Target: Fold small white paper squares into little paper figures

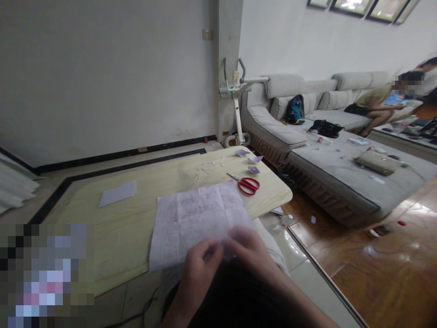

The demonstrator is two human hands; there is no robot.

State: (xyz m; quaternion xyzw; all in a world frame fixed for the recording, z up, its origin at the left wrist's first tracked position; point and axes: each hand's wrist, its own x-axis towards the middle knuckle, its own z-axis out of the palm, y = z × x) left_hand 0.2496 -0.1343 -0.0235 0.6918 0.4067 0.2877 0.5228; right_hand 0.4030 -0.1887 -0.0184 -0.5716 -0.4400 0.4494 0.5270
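Both hands meet over the near edge of a large printed sheet of paper (198,212). My left hand (204,260) is closed, its thumb and forefinger pinched together. Touching or almost touching it, my right hand (248,243) is also closed, with its fingers blurred by motion. Something pale may be between the fingertips, but I cannot make it out. Beyond the sheet lie red-handled scissors (248,185), blades pointing to the far left. Small folded paper pieces, one a paper tray (253,170), sit near the table's far right corner. Thin paper scraps (201,171) are scattered left of the scissors.
A stack of white paper (118,194) lies on the left of the pale wooden table (136,232). To the right, a grey sofa (334,182) holds bags. People sit at its far end. An exercise machine (237,109) stands behind the table. A blurred-out patch covers the lower left.
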